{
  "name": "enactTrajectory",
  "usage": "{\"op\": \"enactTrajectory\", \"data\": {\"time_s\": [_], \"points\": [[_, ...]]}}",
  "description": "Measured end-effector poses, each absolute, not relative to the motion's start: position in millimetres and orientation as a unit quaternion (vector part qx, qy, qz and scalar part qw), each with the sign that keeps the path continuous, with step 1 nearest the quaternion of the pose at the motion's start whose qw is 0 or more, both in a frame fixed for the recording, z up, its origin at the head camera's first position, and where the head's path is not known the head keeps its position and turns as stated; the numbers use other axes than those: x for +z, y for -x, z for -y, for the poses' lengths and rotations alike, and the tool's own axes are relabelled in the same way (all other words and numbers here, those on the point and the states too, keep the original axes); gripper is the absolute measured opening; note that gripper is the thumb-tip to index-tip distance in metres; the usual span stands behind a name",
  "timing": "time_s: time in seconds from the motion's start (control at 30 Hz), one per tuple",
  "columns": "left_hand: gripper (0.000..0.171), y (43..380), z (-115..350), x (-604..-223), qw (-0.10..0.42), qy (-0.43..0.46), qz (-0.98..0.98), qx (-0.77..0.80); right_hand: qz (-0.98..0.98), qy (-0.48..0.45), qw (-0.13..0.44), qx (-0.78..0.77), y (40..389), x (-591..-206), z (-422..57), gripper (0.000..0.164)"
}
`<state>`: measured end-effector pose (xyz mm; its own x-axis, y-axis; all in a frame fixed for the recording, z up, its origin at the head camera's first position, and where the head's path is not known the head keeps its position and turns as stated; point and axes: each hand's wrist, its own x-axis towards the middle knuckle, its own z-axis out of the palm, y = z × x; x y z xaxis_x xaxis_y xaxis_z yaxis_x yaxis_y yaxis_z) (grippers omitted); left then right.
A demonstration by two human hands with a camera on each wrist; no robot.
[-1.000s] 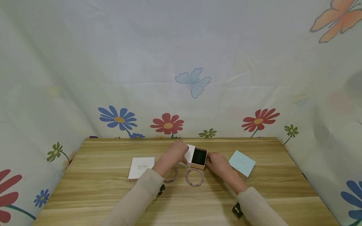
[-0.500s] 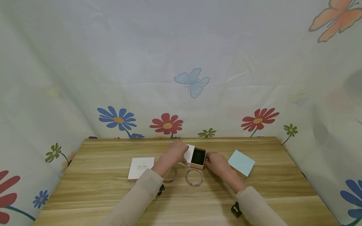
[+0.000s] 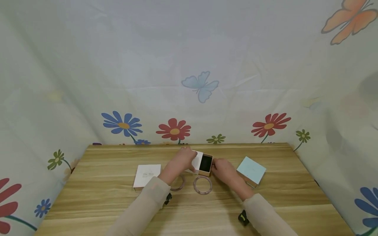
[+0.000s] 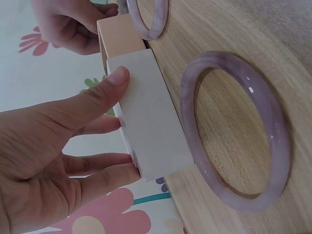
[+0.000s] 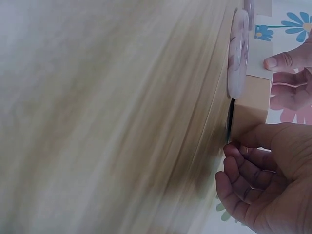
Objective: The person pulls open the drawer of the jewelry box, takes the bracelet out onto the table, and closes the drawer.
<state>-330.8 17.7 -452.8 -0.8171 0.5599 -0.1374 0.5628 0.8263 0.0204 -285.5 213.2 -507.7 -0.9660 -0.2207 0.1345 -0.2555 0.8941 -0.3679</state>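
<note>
From your head view, your left hand (image 3: 183, 160) grips the white sleeve (image 3: 199, 161) of a small box on the tabletop (image 3: 295, 196), thumb on the near side. The orange-brown tray (image 3: 204, 173) sticks partly out of the sleeve toward your right, its inside dark. Your right hand (image 3: 223, 170) is at the tray's outer end, fingers bent in. Two mauve bangles lie on your side of the box, the left one partly behind your left wrist. A white box (image 3: 147, 175) sits to your left, a pale blue box (image 3: 251, 169) to your right.

From your left wrist, you see your thumb pressed on the sleeve and the fingers (image 4: 109, 176) spread well away from it, their tips against the sleeve and partly hidden. One bangle (image 4: 279, 146) lies flat just beside the sleeve.

From your right wrist, your thumb and forefinger are nearly closed, pinching the end of the tray near its lower corner; your remaining fingers curl loosely, holding nothing.
</note>
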Motion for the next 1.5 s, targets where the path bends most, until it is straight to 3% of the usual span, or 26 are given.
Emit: {"op": "enactTrajectory", "data": {"time_s": [1.03, 1.5], "points": [[0.058, 332.6, -16.0, -458.0, 0.061, -0.299, -0.952, -0.007, 0.971, -0.122, 0.031, 0.202, 291.4, -508.6, -202.3, 0.013], [0.057, 333.4, -17.0, -458.8, 0.062, -0.295, -0.953, -0.009, 0.968, -0.141, 0.058, 0.2, 294.6, -508.6, -193.5, 0.013]]}}
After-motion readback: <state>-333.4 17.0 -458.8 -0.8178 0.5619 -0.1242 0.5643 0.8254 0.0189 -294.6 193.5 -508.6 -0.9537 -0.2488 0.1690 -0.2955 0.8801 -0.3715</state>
